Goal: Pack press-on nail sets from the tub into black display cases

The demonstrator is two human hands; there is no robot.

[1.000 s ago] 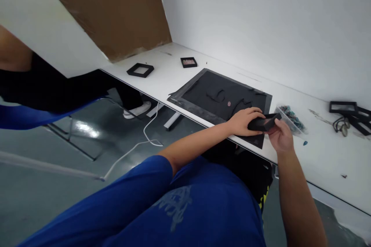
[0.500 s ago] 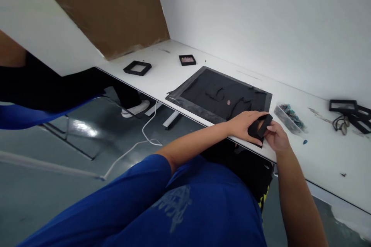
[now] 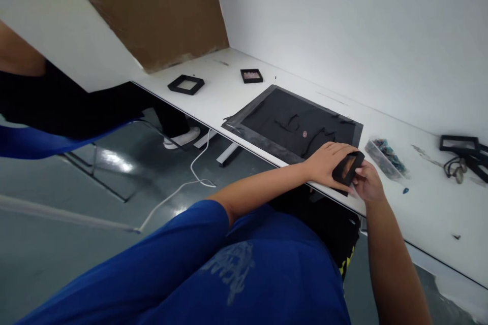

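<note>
A small black frame point(image 3: 354, 169) with an opening in its middle is tilted up at the table's front edge. My left hand point(image 3: 328, 162) is wrapped round its left side, with fingers over the top and the thumb along the bottom. On the frame's right side, the bent fingers of my right hand point(image 3: 368, 181) grip the edge. Beside my left hand lies a dark mat point(image 3: 282, 124) with black strips and a small pink piece point(image 3: 304, 134) on it. A clear box point(image 3: 386, 158) of blue-green pieces stands just beyond my right hand.
A black frame point(image 3: 186, 85) and a small black box of pink pieces point(image 3: 251, 76) are at the table's far left. More black frames point(image 3: 459, 144) lie at the right. A seated person's dark-clothed leg and shoe point(image 3: 182, 138) show below the table at left.
The black frame has tilted so that its opening faces the camera more. Both hands still hold it, the right fingers slightly shifted. The whole view has moved a little.
</note>
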